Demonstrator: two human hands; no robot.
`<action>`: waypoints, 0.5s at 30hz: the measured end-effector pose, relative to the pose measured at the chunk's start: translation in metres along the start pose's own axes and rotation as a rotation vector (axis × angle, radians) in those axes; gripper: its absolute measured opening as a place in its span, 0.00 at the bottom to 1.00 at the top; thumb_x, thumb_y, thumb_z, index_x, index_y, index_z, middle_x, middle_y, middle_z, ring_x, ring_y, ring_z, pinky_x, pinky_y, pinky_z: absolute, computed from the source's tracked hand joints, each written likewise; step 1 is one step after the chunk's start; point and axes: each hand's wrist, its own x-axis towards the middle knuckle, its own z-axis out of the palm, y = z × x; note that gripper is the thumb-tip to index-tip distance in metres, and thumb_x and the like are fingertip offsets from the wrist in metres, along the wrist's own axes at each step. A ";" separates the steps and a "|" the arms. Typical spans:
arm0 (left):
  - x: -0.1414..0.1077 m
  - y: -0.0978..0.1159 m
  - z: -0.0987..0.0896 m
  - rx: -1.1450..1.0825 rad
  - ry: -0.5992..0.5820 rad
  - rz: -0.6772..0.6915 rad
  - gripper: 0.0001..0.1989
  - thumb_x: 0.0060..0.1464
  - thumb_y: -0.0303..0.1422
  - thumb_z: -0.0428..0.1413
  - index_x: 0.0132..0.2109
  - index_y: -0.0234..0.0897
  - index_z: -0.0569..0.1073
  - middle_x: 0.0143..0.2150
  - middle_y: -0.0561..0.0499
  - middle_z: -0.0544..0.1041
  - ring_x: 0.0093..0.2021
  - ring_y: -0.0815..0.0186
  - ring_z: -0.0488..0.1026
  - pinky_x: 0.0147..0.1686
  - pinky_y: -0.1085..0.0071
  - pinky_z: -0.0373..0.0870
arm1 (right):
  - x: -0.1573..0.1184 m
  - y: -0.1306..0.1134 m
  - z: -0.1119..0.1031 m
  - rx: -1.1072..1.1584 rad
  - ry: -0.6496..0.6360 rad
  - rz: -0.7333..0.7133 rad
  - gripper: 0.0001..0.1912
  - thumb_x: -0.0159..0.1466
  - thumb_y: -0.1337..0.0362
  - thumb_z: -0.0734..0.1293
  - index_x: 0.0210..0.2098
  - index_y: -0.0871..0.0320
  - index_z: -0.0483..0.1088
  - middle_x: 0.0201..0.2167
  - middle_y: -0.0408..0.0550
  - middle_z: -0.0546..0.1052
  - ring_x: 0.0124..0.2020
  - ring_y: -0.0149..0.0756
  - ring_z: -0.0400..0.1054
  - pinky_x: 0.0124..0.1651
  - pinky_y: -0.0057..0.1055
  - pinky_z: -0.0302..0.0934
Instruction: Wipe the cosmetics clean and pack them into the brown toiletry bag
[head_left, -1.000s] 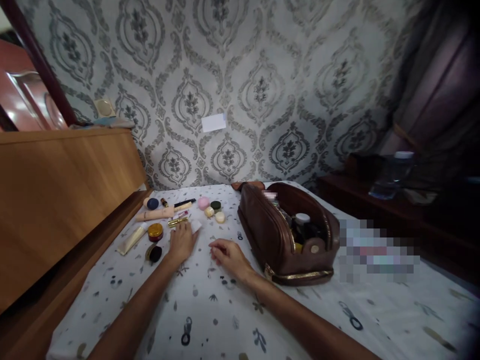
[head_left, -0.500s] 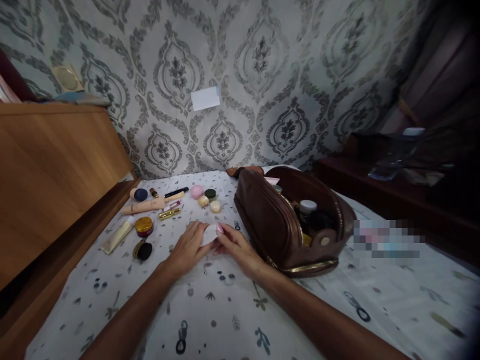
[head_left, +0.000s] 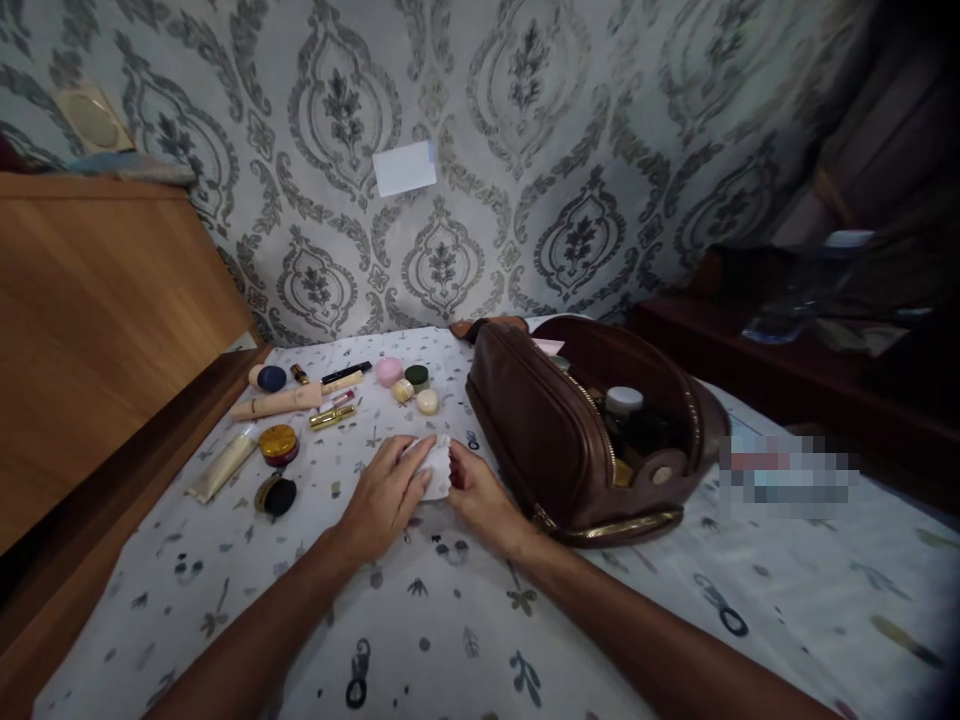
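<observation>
Between my two hands is a small white item like a soft packet (head_left: 436,468), with a crinkled upper edge. My left hand (head_left: 384,492) grips it from the left, fingers closed over its side. My right hand (head_left: 480,497) pinches its right edge with thumb and fingertips. Just right of my hands stands a brown toiletry bag (head_left: 536,430), unzipped, with jars inside; a white lid (head_left: 624,401) shows at its mouth. Beyond my hands lie a cream-coloured little jar (head_left: 427,402), a pink jar (head_left: 389,372) and a dark green-lidded jar (head_left: 417,377).
Left on the patterned sheet (head_left: 420,640) lie a cream tube (head_left: 223,465), an amber-lidded jar (head_left: 278,445), a black-and-gold round item (head_left: 275,495), a gold lipstick tube (head_left: 331,416) and a long beige tube (head_left: 277,402). A wooden panel (head_left: 112,310) borders the left; a clear bottle (head_left: 810,290) stands right.
My right fingers have shifted from the packet's top to its right edge, and its crinkled edge now shows. The pink spot at my right fingertips is out of sight. The view has tilted slightly.
</observation>
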 end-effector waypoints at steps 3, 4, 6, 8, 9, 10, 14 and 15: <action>0.002 -0.001 0.000 0.001 0.035 0.001 0.18 0.68 0.35 0.42 0.58 0.38 0.69 0.48 0.43 0.71 0.50 0.59 0.68 0.51 0.62 0.66 | -0.003 -0.004 0.002 0.002 0.009 0.038 0.18 0.50 0.61 0.76 0.34 0.56 0.65 0.33 0.41 0.72 0.34 0.32 0.67 0.41 0.30 0.62; 0.003 -0.003 -0.001 -0.005 0.040 -0.015 0.17 0.67 0.34 0.42 0.55 0.38 0.71 0.46 0.44 0.71 0.48 0.60 0.69 0.49 0.63 0.67 | -0.004 -0.006 0.002 -0.004 0.019 0.046 0.17 0.50 0.62 0.75 0.34 0.56 0.64 0.31 0.39 0.71 0.34 0.31 0.66 0.40 0.29 0.62; 0.005 -0.008 -0.005 -0.035 0.054 -0.080 0.16 0.67 0.34 0.42 0.45 0.37 0.74 0.40 0.46 0.72 0.42 0.61 0.69 0.45 0.64 0.66 | -0.007 -0.010 0.003 -0.024 0.045 0.043 0.16 0.51 0.63 0.74 0.34 0.56 0.65 0.29 0.38 0.70 0.33 0.31 0.66 0.40 0.29 0.61; 0.008 -0.012 -0.009 -0.158 0.096 -0.211 0.14 0.64 0.36 0.46 0.34 0.38 0.72 0.33 0.49 0.70 0.37 0.62 0.67 0.41 0.66 0.64 | -0.008 -0.015 0.003 -0.037 0.066 0.025 0.15 0.52 0.62 0.74 0.35 0.56 0.66 0.31 0.39 0.71 0.34 0.31 0.66 0.40 0.29 0.61; 0.010 -0.015 -0.011 -0.241 0.126 -0.284 0.15 0.62 0.38 0.48 0.29 0.39 0.70 0.31 0.51 0.68 0.34 0.63 0.65 0.39 0.67 0.63 | -0.009 -0.017 0.003 -0.037 0.072 0.016 0.15 0.53 0.61 0.74 0.36 0.56 0.66 0.31 0.40 0.71 0.34 0.31 0.66 0.41 0.30 0.61; 0.011 -0.016 -0.012 -0.324 0.156 -0.351 0.16 0.60 0.40 0.51 0.26 0.39 0.67 0.28 0.53 0.66 0.32 0.64 0.63 0.37 0.69 0.62 | -0.009 -0.019 0.003 -0.033 0.077 0.009 0.15 0.53 0.61 0.74 0.36 0.56 0.67 0.32 0.40 0.72 0.35 0.32 0.66 0.41 0.30 0.61; 0.016 -0.022 -0.014 -0.524 0.199 -0.519 0.23 0.56 0.51 0.53 0.23 0.39 0.62 0.21 0.57 0.59 0.25 0.69 0.58 0.27 0.73 0.57 | -0.009 -0.022 0.004 0.002 0.098 0.003 0.16 0.54 0.57 0.74 0.35 0.56 0.66 0.31 0.40 0.72 0.34 0.31 0.67 0.40 0.30 0.62; 0.016 -0.022 -0.014 -0.571 0.186 -0.557 0.24 0.55 0.53 0.53 0.24 0.39 0.63 0.21 0.58 0.59 0.23 0.70 0.57 0.25 0.74 0.57 | -0.010 -0.023 0.004 0.015 0.100 0.010 0.16 0.55 0.56 0.74 0.35 0.55 0.66 0.31 0.40 0.72 0.34 0.31 0.67 0.40 0.30 0.62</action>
